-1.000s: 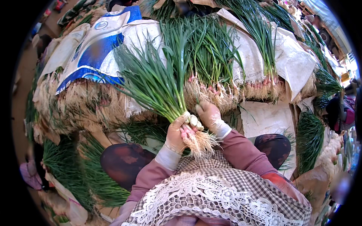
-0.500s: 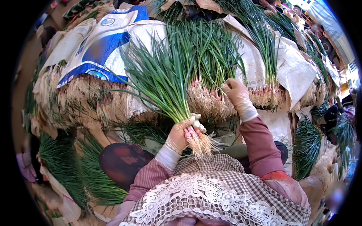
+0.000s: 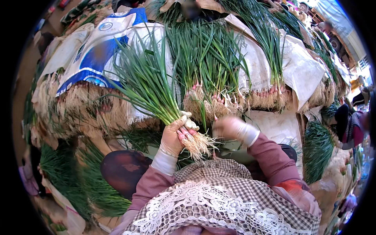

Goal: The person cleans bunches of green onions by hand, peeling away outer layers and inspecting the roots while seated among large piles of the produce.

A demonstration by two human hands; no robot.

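Observation:
My left hand (image 3: 172,138), in a thin pale glove, is closed round a thick bunch of green onions (image 3: 152,92). Their long leaves fan up and to the left, with pink bulbs and pale roots (image 3: 197,145) sticking out on the right of my fist. To the right of those roots is my gloved right hand (image 3: 232,128), smeared by motion, so I cannot tell what its fingers hold. A single pink bulb shows at its fingertips. Just beyond lies a row of loose green onions (image 3: 211,66), roots toward me.
White sacking (image 3: 254,62) and a blue-and-white sack (image 3: 100,51) cover parts of the heaped onions. More green onions lie at the lower left (image 3: 102,184) and on the right (image 3: 318,150). My knee (image 3: 125,172) is close to my left forearm. Other people are at the right edge.
My right hand has drawn back from the onion row toward me and to the left, near the bunch's roots. My left hand and its bunch have shifted slightly left.

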